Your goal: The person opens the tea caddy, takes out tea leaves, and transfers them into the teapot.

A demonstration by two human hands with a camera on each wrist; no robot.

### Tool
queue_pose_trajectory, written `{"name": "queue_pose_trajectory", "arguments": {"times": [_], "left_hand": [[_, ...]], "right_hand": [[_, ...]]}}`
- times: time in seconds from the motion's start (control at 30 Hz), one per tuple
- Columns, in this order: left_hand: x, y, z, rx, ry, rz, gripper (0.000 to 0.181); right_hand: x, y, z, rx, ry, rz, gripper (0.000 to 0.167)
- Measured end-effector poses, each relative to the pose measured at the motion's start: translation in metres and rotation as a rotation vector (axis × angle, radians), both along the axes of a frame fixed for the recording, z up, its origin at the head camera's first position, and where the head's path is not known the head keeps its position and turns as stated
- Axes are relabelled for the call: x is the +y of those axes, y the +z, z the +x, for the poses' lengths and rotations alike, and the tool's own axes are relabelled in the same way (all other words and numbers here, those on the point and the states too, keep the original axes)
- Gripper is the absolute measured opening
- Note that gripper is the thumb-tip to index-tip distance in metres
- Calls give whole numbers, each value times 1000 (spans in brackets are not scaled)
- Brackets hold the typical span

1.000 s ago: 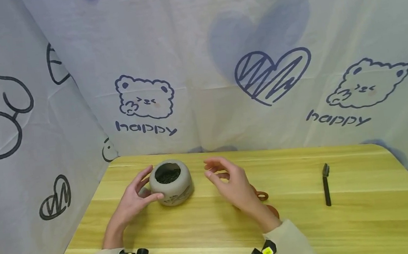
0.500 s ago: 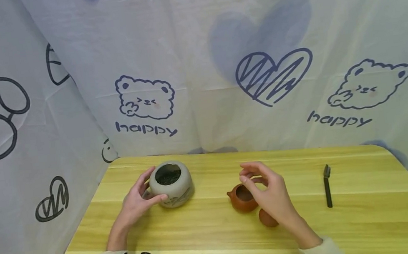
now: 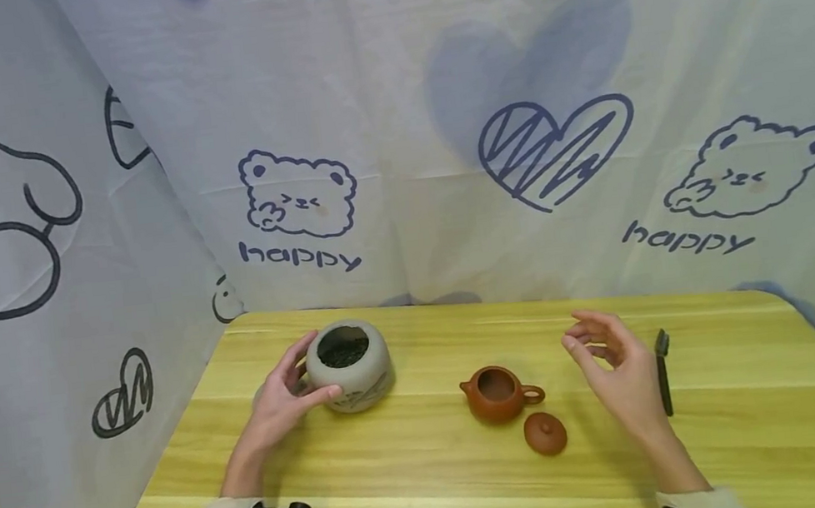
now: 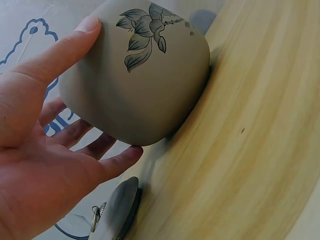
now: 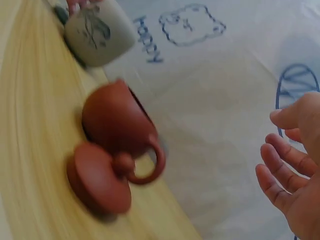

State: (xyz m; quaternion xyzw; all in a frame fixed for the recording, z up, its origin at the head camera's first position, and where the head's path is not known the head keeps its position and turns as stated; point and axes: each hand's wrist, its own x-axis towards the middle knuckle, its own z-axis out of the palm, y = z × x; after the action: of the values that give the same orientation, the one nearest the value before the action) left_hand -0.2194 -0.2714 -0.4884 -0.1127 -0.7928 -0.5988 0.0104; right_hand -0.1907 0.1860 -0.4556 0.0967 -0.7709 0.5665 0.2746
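Observation:
My left hand (image 3: 277, 407) grips a grey jar (image 3: 353, 384) at the table's left, thumb on the near side and fingers behind. Dark loose leaves, like tea, lie inside the jar. A flower drawing decorates its wall (image 4: 145, 80) in the left wrist view. To the right of the jar is a brown clay teapot (image 3: 496, 403), uncovered, its handle pointing right. Its knobbed lid (image 3: 545, 433) lies just in front of it. My right hand (image 3: 621, 376) hovers right of the teapot with fingers loosely bent, holding nothing. Close beyond that hand lies a slim black-handled tool (image 3: 664, 376).
A grey disc-shaped piece (image 4: 117, 210) with a small metal ring is beside the jar in the left wrist view; my left hand hides it in the head view. The wooden table (image 3: 418, 475) meets a printed cloth (image 3: 442, 225) at its back edge.
My right hand has travelled right, from near the jar, over the teapot, to beside the black-handled tool. The teapot and lid are now uncovered to view. My left hand keeps its hold on the jar.

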Motion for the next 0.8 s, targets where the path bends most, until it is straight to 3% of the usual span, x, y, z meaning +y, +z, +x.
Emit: {"name": "queue_pose_trajectory", "arguments": {"times": [0.23, 0.43, 0.8], "left_hand": [[6, 0, -2, -5, -16, 5, 91], [5, -1, -4, 9, -10, 24, 91], [2, 0, -2, -4, 12, 13, 91]], "right_hand": [[37, -18, -4, -16, -166, -32, 31], [55, -31, -8, -10, -286, 5, 31], [88, -56, -7, -224, -443, 98, 28]]}}
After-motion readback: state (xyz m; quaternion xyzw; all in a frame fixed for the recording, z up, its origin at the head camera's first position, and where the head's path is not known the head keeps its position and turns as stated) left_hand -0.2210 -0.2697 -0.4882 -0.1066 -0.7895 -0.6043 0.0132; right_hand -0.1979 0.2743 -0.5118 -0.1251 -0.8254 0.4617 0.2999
